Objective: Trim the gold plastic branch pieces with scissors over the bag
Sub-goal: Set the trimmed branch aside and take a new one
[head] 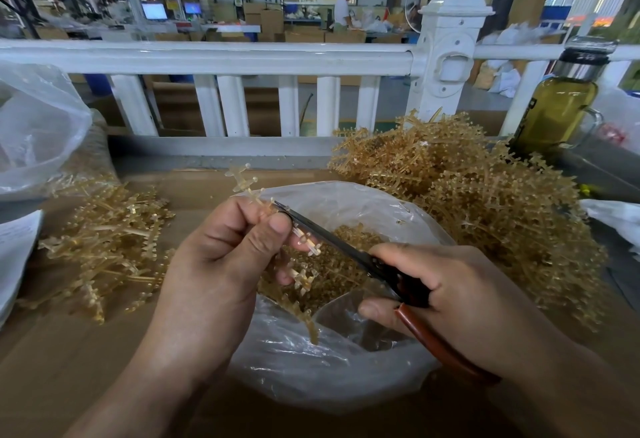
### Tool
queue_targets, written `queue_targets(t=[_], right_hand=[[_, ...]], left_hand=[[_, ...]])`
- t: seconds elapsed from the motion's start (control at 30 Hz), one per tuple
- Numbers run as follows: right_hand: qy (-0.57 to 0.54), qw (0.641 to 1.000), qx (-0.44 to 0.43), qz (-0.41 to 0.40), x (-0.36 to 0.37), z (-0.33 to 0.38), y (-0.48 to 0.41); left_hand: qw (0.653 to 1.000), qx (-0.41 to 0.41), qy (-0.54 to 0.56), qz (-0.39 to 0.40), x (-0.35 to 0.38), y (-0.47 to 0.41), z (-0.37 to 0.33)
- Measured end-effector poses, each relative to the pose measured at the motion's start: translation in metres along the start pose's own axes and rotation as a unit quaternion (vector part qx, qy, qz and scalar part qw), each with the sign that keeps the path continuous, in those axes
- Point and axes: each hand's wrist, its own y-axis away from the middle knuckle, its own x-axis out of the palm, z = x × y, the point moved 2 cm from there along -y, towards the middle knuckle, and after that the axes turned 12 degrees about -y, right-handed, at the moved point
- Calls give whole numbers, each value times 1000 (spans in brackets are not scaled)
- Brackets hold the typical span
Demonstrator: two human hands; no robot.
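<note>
My left hand (225, 247) pinches a gold plastic branch piece (246, 185) between thumb and fingers; its top sticks up above the fingers and its lower part hangs below the hand. My right hand (446, 292) grips scissors (332, 240) with dark blades and red-brown handles. The blade tips reach the branch right at my left thumb. Both hands are over an open clear plastic bag (322, 365) that holds small gold cut bits (343, 264).
A big heap of gold branches (485, 209) lies to the right, a smaller pile (110, 247) to the left on the cardboard surface. Another clear bag (38, 126) stands far left. A bottle of yellow liquid (557, 108) stands at the right. A white railing (242, 60) runs behind.
</note>
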Motion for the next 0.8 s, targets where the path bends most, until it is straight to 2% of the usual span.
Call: queue_targets(t=[0.3,0.8], right_hand=[[1,1000,0,-3,-4,4,-1],[5,1000,5,0,0,4,1]], left_hand=[[999,-2,-33,-6,-3,-1,4],[1000,-24,-15,-14,-1,2,3]])
